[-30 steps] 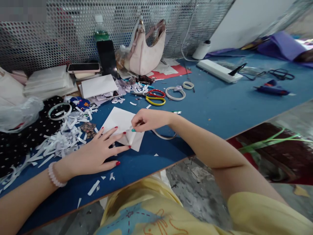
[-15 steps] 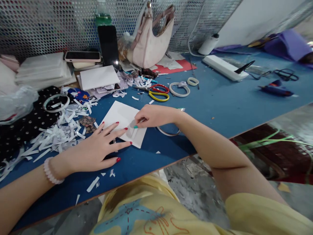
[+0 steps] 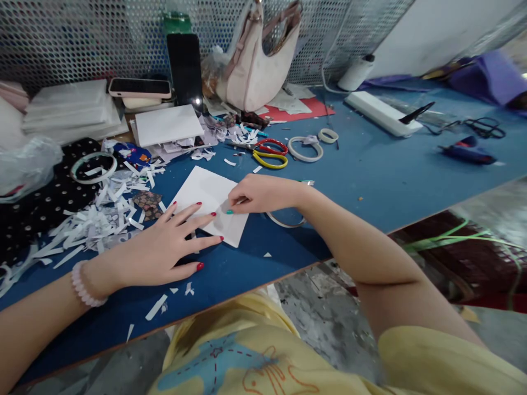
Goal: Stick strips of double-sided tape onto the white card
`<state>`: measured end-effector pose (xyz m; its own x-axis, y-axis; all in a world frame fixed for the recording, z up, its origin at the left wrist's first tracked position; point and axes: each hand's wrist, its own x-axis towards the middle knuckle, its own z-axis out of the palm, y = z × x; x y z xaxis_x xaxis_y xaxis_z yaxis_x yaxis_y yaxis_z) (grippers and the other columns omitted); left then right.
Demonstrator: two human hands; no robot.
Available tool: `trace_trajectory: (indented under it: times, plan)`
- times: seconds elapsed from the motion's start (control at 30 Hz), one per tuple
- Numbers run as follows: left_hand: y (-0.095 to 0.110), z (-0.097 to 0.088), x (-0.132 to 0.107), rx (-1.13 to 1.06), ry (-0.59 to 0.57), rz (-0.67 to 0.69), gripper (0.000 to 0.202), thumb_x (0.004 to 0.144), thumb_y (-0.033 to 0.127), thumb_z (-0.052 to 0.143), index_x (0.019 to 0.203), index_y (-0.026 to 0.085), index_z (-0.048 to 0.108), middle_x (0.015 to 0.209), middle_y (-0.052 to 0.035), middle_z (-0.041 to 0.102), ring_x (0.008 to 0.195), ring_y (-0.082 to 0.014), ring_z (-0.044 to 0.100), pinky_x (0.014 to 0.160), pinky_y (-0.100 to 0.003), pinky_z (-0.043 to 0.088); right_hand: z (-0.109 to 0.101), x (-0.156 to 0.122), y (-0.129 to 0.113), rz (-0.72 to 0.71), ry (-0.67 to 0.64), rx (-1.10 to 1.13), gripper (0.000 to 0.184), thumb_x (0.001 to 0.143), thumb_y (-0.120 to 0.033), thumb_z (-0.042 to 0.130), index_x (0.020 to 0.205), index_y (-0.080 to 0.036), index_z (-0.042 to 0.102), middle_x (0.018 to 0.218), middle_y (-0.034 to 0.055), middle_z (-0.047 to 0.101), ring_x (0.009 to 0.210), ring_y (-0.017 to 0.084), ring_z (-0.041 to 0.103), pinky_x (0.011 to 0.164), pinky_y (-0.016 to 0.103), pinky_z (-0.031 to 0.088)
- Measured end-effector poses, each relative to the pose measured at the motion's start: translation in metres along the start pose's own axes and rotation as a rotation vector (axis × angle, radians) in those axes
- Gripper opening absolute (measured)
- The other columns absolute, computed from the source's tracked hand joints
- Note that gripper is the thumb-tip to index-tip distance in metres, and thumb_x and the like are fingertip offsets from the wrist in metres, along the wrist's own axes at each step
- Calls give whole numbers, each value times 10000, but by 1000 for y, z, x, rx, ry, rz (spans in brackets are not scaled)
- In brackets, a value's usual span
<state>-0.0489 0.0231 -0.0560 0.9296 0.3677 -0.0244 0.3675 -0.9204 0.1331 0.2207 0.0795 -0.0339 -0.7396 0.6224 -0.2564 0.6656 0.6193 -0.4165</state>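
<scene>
A white square of folded paper or card lies on the blue table, turned at an angle. My left hand rests flat on its lower left part, fingers spread and nothing in them. On the paper's right part sits my right hand, its fingers curled in and the thumb tip pressed to the surface. Whether those fingers pinch anything is hidden. Just behind the right wrist, partly covered by it, is a ring-shaped roll of tape. Scissors with one red and one yellow handle lie beyond the paper.
White paper shreds are heaped at the left, beside a black dotted cloth. More tape rolls lie past the scissors. Behind are a stack of white card, an upright phone and a pale handbag.
The view has shifted slightly. Both hands keep nearly the same places on the paper; a narrow raised strip or fold beside my right thumb shows less clearly now.
</scene>
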Motion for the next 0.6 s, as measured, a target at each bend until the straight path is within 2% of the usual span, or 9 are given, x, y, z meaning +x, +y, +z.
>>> trace_trajectory:
  times: [0.6]
  plan:
    - [0, 1, 1, -8, 17, -3, 501, 962, 352, 565, 1458, 336, 493, 1585, -109, 387, 1478, -426, 278, 1139, -720, 250, 2, 0, 2, -1, 0, 2, 232, 905, -273, 535, 764, -143, 664, 667, 15, 628, 604, 115, 483, 605, 258, 297]
